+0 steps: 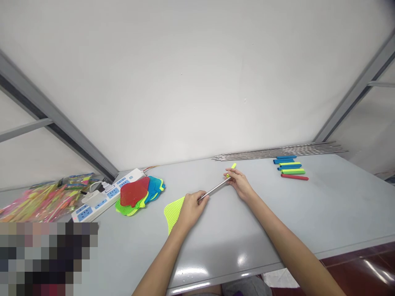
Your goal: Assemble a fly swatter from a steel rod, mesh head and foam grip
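Left hand (191, 209): grip closed, thumb and fingers pinching the near end of a thin metal rod (217, 188). Yellow-green mesh swatter head (173, 210) on the table (336, 201), partly covered by this hand and forearm; rod-to-head joint hidden, can't tell if attached.

Right hand (239, 184): grip also closed, fingers and thumb bunched around the rod's far end and a short yellow tube (233, 166). Tube sticks out past the fingers, away from the person. Exact overlap of rod and tube covered by fingers, can't tell how far one is in the other.

Rod runs slanted between the two hands, middle part bare, right end farther from the person. Both hands over middle of table.

Left of the hands: pile of mesh heads (134, 193), red on top, green and blue showing, beside a white power strip (134, 176) with plugs in it. Plastic-bagged items (40, 201) at far left.

Right: row of loose tubes (294, 177), blue, green, yellow-green, red nearest the person. Bundle of metal rods (262, 155) along the wall behind.
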Tool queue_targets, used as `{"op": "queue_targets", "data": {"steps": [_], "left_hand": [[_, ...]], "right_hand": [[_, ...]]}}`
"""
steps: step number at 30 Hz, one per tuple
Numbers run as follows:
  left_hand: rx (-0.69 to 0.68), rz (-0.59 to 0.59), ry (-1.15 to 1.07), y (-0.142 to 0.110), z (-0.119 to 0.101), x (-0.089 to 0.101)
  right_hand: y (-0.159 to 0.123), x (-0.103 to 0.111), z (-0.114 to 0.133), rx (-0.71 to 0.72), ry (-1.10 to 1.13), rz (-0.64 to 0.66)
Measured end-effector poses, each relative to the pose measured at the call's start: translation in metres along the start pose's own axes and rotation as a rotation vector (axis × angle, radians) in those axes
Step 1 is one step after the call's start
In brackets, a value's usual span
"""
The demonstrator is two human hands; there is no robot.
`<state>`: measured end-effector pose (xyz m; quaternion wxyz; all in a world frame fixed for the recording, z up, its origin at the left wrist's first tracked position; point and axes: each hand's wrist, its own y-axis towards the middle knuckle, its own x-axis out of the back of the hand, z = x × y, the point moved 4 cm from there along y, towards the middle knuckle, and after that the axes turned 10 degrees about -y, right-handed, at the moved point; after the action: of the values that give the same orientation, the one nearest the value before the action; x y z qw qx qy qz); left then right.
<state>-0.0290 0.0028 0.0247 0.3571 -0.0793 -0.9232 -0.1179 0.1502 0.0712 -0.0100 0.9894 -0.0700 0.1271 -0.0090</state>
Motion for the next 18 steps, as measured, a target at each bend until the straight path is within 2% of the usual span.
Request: {"op": "queue_targets", "data": {"steps": [7, 11, 18], "left_hand": [[0.0, -0.012, -0.024, -0.0004, -0.0001, 0.0008], [0.003, -0.027, -0.029, -0.0002, 0.0003, 0.0023], [0.021, -0.041, -0.001, 0.0008, 0.0032, 0.0026]], "right_hand": [[0.0039, 0.0056, -0.0035, -0.042, 0.052, -0.06], [0.0047, 0.0073, -0.0043, -0.076, 0.09, -0.051], [-0.0003, 0.0014, 0.0006, -0.005, 0.004, -0.01]]}}
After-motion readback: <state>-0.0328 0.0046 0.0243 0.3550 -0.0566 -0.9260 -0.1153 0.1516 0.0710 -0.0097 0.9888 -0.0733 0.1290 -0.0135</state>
